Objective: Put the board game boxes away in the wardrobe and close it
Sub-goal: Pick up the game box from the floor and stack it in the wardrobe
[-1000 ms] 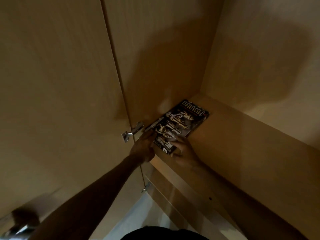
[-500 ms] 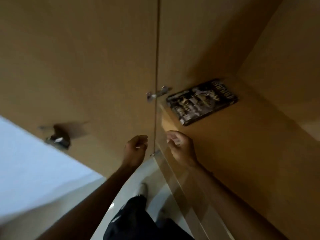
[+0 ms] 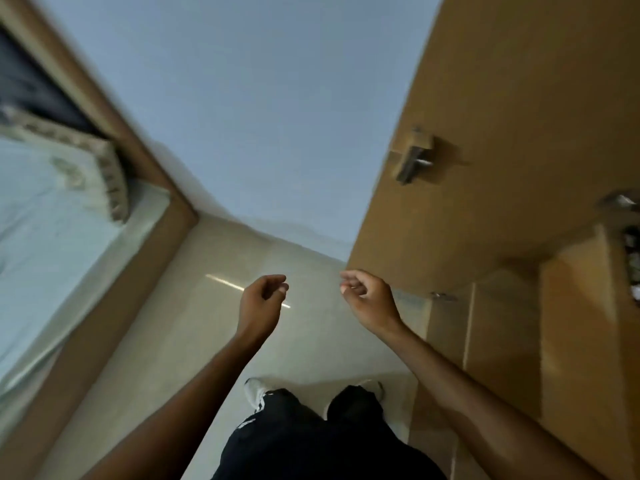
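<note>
Both of my hands hang in the air over the floor, away from the wardrobe. My left hand [image 3: 261, 303] is loosely curled with nothing in it. My right hand [image 3: 369, 299] is curled the same way, empty, just below the lower edge of the open wardrobe door [image 3: 502, 98]. The door carries a metal handle [image 3: 414, 161]. A thin sliver of the dark chess box [image 3: 632, 268] shows at the far right edge, lying on the wardrobe shelf [image 3: 575, 306]. Most of the box is out of frame.
A bed [image 3: 41, 220] with pale sheets and a wooden frame [image 3: 138, 258] stands on the left. Between it and the wardrobe runs a glossy tiled floor [image 3: 311, 341], where my legs and white shoes [image 3: 254, 389] stand. A plain wall [image 3: 259, 116] lies ahead.
Both hands let go of the chess box on the shelf and drew back and down. The view swung left, away from the wardrobe interior, towards the floor and the bed.
</note>
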### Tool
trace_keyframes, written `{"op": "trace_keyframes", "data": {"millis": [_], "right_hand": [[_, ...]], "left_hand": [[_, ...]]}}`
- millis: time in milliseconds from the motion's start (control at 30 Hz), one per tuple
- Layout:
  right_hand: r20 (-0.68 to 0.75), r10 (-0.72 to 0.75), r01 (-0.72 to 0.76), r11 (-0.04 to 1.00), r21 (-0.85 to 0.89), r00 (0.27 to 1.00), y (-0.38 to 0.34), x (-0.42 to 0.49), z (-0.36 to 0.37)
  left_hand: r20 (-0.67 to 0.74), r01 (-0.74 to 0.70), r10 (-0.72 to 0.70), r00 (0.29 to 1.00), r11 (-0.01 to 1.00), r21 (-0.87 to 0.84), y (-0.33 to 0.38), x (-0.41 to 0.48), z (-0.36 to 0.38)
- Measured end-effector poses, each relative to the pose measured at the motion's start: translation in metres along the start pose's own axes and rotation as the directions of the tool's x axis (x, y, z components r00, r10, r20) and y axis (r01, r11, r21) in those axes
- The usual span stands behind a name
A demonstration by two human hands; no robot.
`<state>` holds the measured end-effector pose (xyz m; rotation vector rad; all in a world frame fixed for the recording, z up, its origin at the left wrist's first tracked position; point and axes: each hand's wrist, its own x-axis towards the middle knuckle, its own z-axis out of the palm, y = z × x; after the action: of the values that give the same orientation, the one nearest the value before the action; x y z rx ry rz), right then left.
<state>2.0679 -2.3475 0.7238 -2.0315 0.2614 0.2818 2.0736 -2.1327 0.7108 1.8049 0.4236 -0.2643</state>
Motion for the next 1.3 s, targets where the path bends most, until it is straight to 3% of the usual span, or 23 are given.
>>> {"op": "trace_keyframes", "data": {"millis": [233, 400, 533, 767, 1000, 1133, 1300], "right_hand": [[0.300, -0.111, 0.139, 0.988, -0.073, 0.948, -0.095, 0.010, 0.167], [0.519, -0.209, 0.296, 0.951, -0.090, 0.829, -0.161, 0.011, 0.287], [0.745, -0.232, 0.452, 0.886, -0.105, 0.626, -0.217, 0.004, 0.410], [0.926, -0.193, 0.612, 0.789, -0.049, 0.323, -0.291, -0.023, 0.582], [0.996, -0.051, 0.782, 0.617, 0.086, -0.069, -0.346, -0.106, 0.730], [0.970, 0.036, 0.821, 0.540, 0.183, -0.240, -0.358, -0.178, 0.805], [0.904, 0.083, 0.825, 0.451, 0.341, -0.419, -0.357, -0.295, 0.894]], "left_hand": [[-0.218, 0.037, -0.061, 0.974, 0.993, -0.113, -0.054, -0.010, -0.173], [-0.438, 0.084, -0.188, 0.879, 0.966, -0.246, -0.103, -0.031, -0.280], [-0.648, 0.087, -0.315, 0.694, 0.930, -0.358, -0.146, -0.062, -0.368], [-0.744, 0.061, -0.511, 0.430, 0.839, -0.541, -0.202, -0.098, -0.475], [-0.712, -0.088, -0.696, 0.091, 0.707, -0.702, -0.248, -0.161, -0.560], [-0.632, -0.231, -0.764, -0.126, 0.642, -0.731, -0.282, -0.213, -0.592], [-0.515, -0.357, -0.801, -0.304, 0.598, -0.718, -0.340, -0.298, -0.634]]}}
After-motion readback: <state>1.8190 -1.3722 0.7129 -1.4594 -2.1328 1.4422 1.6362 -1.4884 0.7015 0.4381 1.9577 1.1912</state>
